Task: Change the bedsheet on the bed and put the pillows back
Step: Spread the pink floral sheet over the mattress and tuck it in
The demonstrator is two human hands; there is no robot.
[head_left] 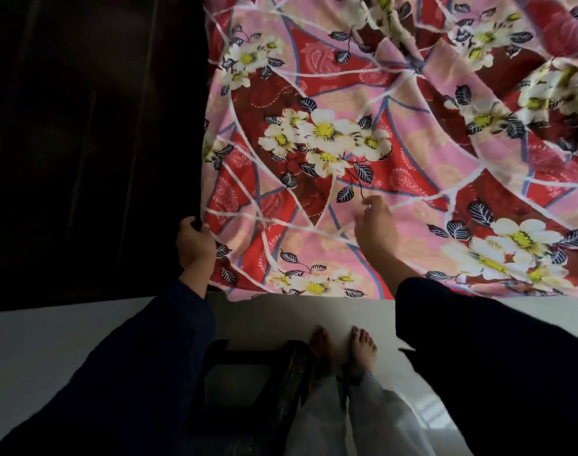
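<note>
A red and pink bedsheet point(363, 103) with white flowers covers the bed ahead of me, wrinkled toward the upper right. My left hand point(195, 241) grips the sheet's left edge near the bed's corner, fingers curled round the cloth. My right hand point(376, 225) rests on top of the sheet near the front edge; its fingertips seem to pinch a bit of the fabric. No pillows are in view.
A dark wooden surface point(83, 143) fills the left side beside the bed. Below lies a pale floor point(50, 350) with my bare feet point(343, 347) on it and a dark stool-like object point(258, 390) just left of them.
</note>
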